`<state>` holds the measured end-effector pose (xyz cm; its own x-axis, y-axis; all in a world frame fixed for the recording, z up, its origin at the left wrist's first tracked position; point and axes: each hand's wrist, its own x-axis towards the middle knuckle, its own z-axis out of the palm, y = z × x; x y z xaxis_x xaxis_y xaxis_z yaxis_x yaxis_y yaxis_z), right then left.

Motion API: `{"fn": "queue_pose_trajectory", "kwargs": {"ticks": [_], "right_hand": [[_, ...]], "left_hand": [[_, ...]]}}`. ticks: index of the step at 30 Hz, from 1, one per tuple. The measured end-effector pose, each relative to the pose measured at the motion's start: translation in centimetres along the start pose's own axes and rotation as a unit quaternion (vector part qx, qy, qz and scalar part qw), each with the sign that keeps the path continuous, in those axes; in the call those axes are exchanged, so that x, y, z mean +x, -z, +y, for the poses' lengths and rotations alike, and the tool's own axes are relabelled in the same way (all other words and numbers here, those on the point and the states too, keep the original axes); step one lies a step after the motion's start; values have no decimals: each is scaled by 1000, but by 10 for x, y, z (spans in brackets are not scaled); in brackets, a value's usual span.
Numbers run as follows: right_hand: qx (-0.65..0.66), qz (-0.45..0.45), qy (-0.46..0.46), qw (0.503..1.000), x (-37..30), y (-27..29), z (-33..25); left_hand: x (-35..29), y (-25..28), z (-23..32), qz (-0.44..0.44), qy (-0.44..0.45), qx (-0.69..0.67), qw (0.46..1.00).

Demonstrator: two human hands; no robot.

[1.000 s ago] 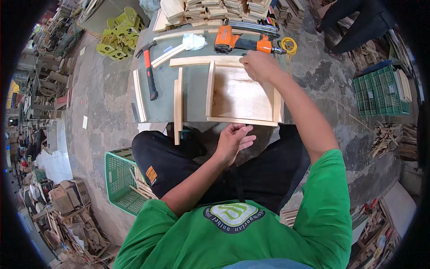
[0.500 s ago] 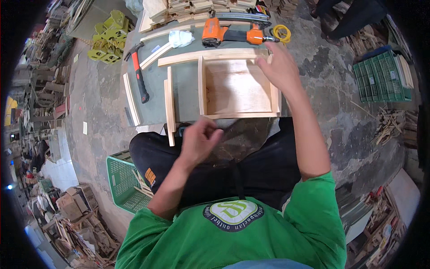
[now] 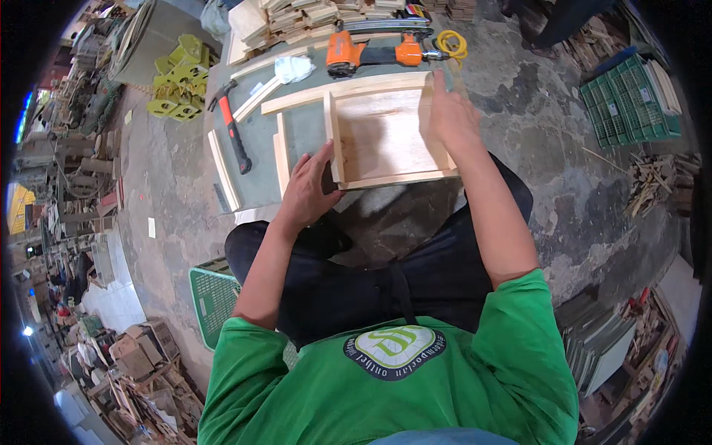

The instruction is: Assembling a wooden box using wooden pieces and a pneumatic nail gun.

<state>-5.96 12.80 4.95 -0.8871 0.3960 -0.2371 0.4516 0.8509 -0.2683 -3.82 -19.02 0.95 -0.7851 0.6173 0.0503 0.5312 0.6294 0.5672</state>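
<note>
The wooden box (image 3: 333, 122) lies open side up at the near edge of the bench (image 3: 259, 182), between both hands, apparently so it can be steadied from opposite sides. The left hand (image 3: 305, 191) has its fingers spread at the near left corner; the right hand (image 3: 452, 119) lies over the right side, forefinger extended, its grip impossible to determine. That hand hides most of the right wall; whether the left fingertips press the wood is unclear.

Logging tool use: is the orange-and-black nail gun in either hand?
No, the nail gun lies beyond the pale rectangular wooden box, with the left hand and right hand at the box's sides.
</note>
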Motion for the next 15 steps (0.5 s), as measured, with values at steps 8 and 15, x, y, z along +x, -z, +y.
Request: {"fn": "queue_pose_trajectory", "kwargs": {"ticks": [8,15], "right_hand": [[-65,180,313,930,21,-40,-47],[-82,162,309,934,49,-43,-48]], "left_hand": [[-3,2,-1,1,-6,2,1000],[-1,1,-4,-12,-9,0,1000]]}}
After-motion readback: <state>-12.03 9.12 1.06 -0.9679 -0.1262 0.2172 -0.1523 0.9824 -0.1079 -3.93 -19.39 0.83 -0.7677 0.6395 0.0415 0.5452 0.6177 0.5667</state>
